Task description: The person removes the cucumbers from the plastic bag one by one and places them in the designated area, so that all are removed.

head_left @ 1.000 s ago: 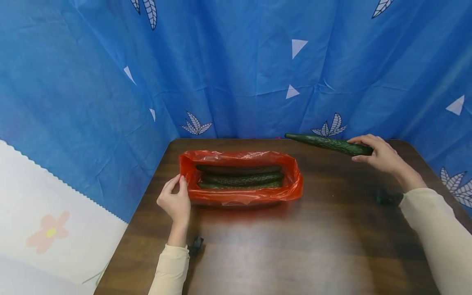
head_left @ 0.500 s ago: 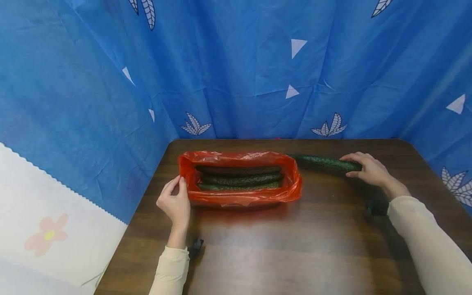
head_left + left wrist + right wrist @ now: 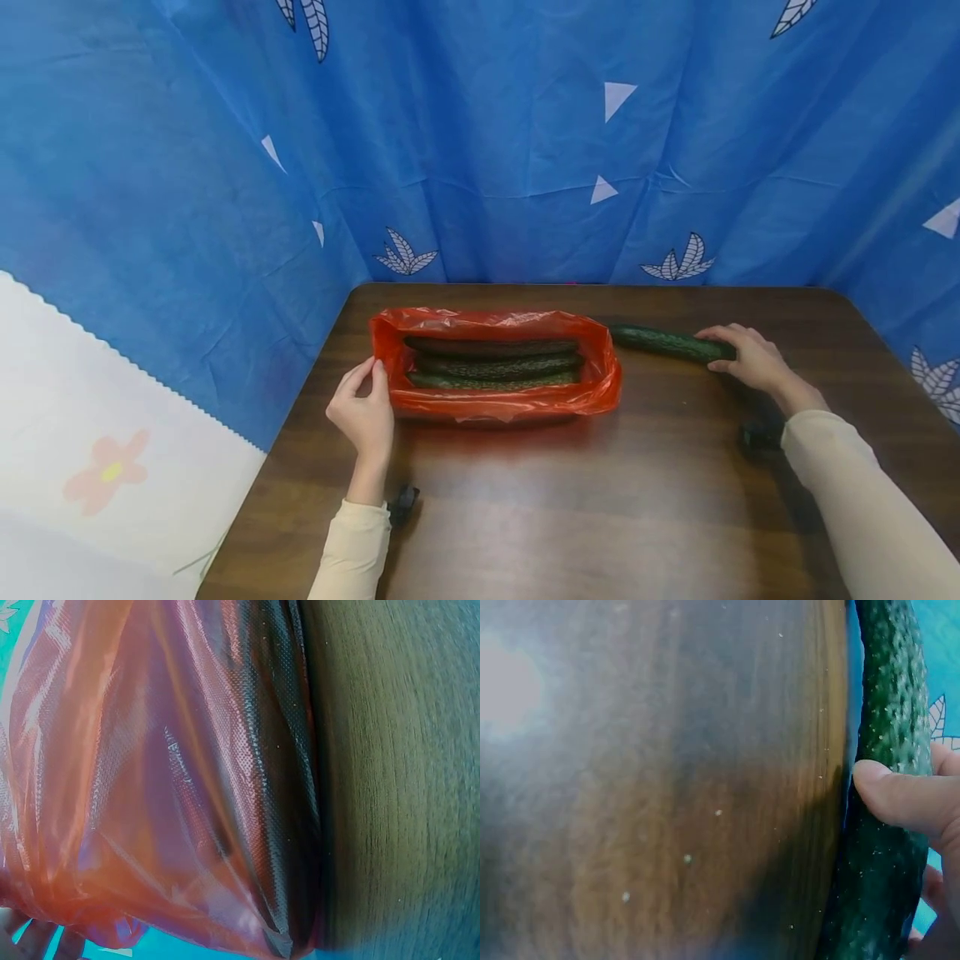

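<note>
In the head view my left hand point(image 3: 365, 414) pinches the left end of the rim of a red plastic bag point(image 3: 510, 407). The bag lies with its mouth spread upward, and several cucumbers point(image 3: 498, 367) lie side by side inside. To the right of the bag, my right hand point(image 3: 753, 362) holds another cucumber point(image 3: 663, 341) near its right end, thumb on the near side. That cucumber's far tip is close to the bag's right edge; whether they touch I cannot tell. The left wrist view shows the bag's side point(image 3: 150, 787), with some fingers at the lower left corner.
A dark brown wooden table point(image 3: 585, 508) carries everything. Blue curtain point(image 3: 480, 150) hangs behind its back edge and along the left. White cloth with a flower print point(image 3: 105, 475) lies beyond the left edge. Dark wrist devices point(image 3: 402, 506) sit at the sleeve cuffs.
My right hand has lowered the cucumber from above the table's back right and shifted it slightly left, beside the bag. My left hand keeps its pinch on the bag.
</note>
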A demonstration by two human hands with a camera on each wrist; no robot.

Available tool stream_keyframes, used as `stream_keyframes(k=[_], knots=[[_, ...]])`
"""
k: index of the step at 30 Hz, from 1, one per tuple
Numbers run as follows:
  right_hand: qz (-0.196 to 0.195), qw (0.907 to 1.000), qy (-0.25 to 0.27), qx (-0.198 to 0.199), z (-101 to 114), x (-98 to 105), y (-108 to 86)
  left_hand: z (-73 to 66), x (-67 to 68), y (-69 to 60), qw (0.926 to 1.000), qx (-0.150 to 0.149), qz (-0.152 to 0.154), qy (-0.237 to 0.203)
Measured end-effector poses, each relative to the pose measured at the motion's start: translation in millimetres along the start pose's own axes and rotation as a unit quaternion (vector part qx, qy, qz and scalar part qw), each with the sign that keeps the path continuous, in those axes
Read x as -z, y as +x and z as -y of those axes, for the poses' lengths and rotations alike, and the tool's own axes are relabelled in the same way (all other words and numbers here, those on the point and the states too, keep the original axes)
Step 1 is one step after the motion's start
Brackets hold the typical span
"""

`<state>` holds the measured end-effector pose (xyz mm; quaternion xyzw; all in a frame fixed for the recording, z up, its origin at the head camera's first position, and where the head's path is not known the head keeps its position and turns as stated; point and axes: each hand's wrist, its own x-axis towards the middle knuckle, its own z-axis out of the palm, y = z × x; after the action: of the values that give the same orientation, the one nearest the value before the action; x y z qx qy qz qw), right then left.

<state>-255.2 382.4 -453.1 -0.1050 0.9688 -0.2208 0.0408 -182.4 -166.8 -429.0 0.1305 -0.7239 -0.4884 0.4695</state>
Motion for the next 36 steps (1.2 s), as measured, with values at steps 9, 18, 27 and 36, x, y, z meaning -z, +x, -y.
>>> stream_keyframes(k=[9, 18, 27, 36], knots=[[-0.035, 0.9993, -0.009, -0.007, 15, 2, -7.0, 0.4, -0.6, -1.0, 0.9999, -0.012, -0.001, -0.002], [-0.138, 0.9889, 0.010, 0.053, 66, 13, -4.9, -1.1, -0.3, -0.8, 0.9999, -0.016, 0.001, 0.001], [-0.223, 0.9602, 0.051, 0.161, 149, 23, 2.6, 0.4, 1.5, -0.2, 0.9999, -0.015, 0.002, -0.003], [-0.189, 0.9417, 0.096, 0.262, 232, -3, 10.9, -1.7, 1.2, -0.7, 1.0000, -0.003, 0.006, -0.003]])
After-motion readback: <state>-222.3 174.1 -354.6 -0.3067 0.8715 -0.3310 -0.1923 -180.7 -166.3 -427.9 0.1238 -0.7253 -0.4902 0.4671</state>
